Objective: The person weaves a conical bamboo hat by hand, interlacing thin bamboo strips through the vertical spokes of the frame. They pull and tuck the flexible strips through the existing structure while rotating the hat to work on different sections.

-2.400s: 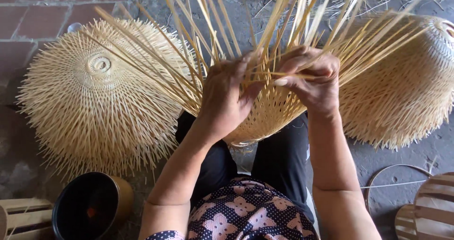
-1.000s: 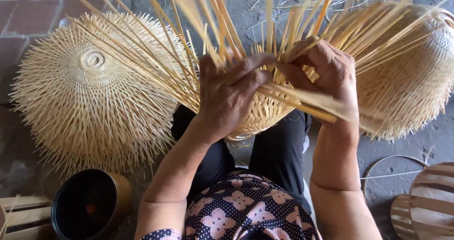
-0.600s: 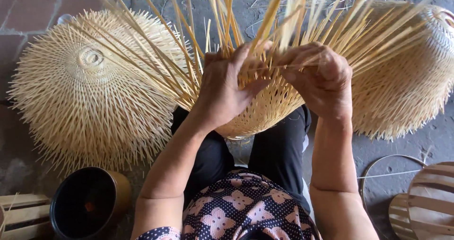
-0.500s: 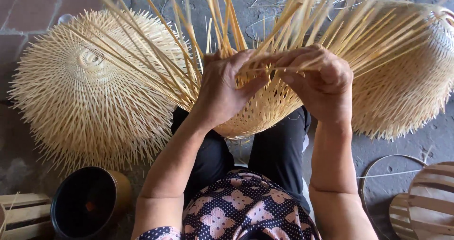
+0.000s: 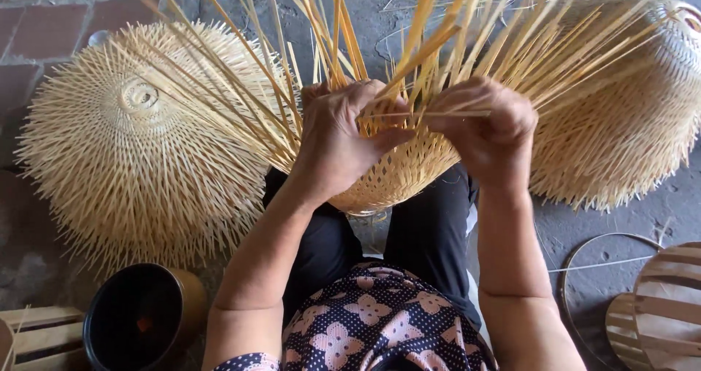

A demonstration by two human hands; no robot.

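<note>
Weaving at knee height: left hand pressed flat-fingered against the upper rim of a half-made bamboo basket, fingers curled together over the loose upright bamboo strips. Right hand closed beside it, thumb and fingers pinched on one thin horizontal strip running across toward the left hand. Basket resting between the knees on dark trousers, woven dome toward the lap, unwoven strips fanning up and outward. Patterned blouse at the lower edge. Just left, touching the fan of strips, a finished woven dome with bristling ends on the ground; another similar piece just right. Black round bowl near the left elbow, beside a pale wooden crate. Thin hoop and slatted wooden disc at lower right, on grey paving.
</note>
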